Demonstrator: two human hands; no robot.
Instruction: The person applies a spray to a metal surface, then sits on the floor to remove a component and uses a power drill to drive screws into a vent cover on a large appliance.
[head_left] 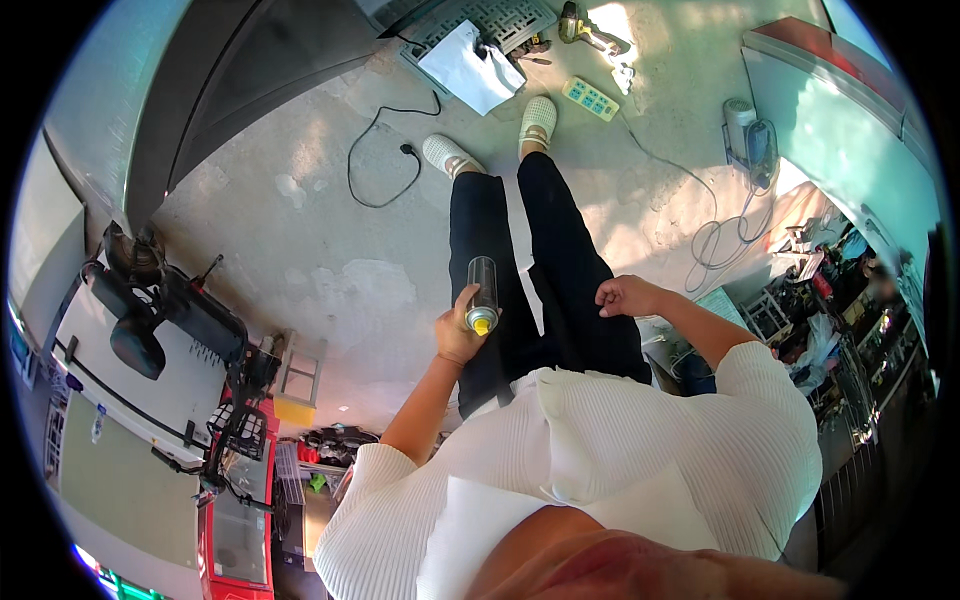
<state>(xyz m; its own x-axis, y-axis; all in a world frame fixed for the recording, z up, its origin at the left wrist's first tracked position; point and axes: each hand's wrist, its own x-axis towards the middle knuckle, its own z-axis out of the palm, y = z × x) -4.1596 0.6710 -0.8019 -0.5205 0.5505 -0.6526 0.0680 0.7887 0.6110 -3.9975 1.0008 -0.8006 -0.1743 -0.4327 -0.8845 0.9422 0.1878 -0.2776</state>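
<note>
My left hand [458,322] is closed around a spray can [482,280] with a yellow nozzle end pointing toward me, held over my left thigh. My right hand [622,296] hangs beside my right thigh, fingers loosely curled, with nothing visible in it. Below are my dark trousers [555,230] and white perforated clogs [538,120]. A white sheet [465,70] lies over a grey slotted grate [520,20] just beyond my feet.
A black cable [358,165], power strip [590,98] and power tool [580,25] lie on the concrete floor [300,240]. A scooter [180,310] stands left, a red-framed glass cabinet [240,540] lower left. Grey cabinets [820,100] and piled clutter [820,310] line the right.
</note>
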